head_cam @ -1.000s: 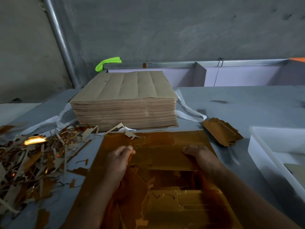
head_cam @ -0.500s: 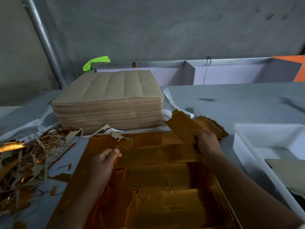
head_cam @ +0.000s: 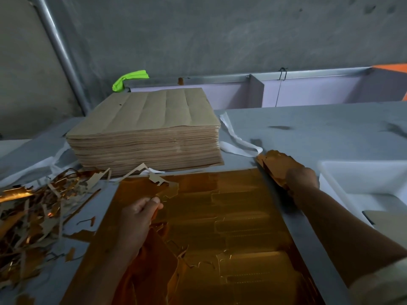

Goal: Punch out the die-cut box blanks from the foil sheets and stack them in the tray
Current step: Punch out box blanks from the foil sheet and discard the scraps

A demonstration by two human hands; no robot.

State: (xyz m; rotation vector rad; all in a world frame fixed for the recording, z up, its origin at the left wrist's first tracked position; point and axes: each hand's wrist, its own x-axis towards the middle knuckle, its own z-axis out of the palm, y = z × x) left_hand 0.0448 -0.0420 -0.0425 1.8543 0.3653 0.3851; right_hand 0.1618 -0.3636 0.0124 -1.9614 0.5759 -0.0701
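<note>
Blanks (head_cam: pixel 272 165) already punched out sit in a small gold heap on the bench (head_cam: pixel 319 126), just off the far right corner of the foil sheet (head_cam: pixel 231 216), and our right hand (head_cam: pixel 301 179) rests on the near end of that heap with its fingers curled over the top piece. We cannot tell whether they truly grip it or only press it down. The tray (head_cam: pixel 361 177) lies immediately to the right of that hand, so we judge the right hand far nearer for stacking; the heap's long axis runs roughly from near right to far left. Our left hand (head_cam: pixel 137 216) pinches a thin strip of waste skeleton (head_cam: pixel 160 187) at the sheet's far left, beside the scrap pile (head_cam: pixel 33 216). The brown sheet stack (head_cam: pixel 145 130) stands beyond.
</note>
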